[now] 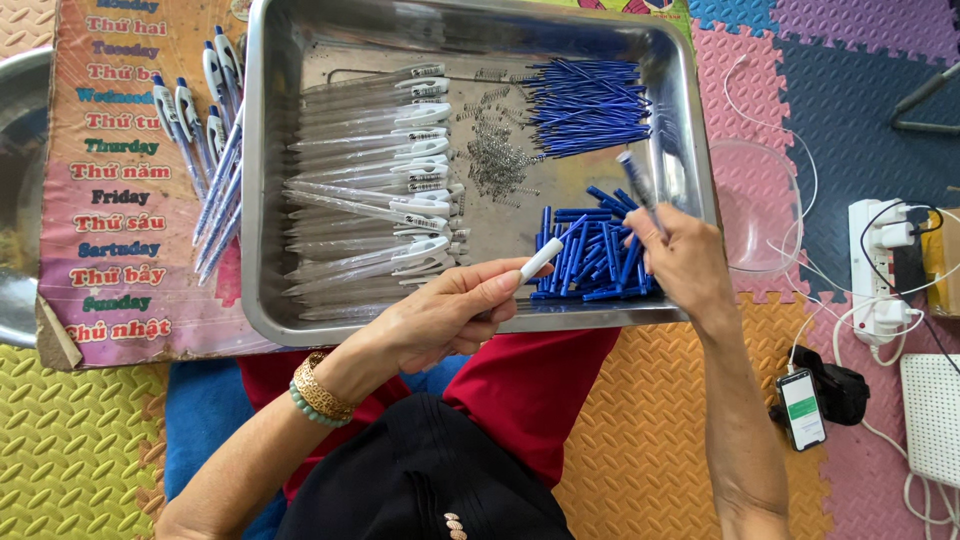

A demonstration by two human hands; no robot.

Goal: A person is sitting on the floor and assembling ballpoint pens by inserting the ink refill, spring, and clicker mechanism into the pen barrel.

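- My left hand (440, 315), lower middle of the frame, pinches a white pen piece (541, 259); its long axis slants up to the right.
- My right hand (685, 255) grips a blue pen tube (637, 182) pointing up-left; my fingers hide its lower end.
- Both hover over the steel tray (268, 200), above blue pen parts (590, 255); springs (495, 150) and clear barrels (370, 180) lie left.
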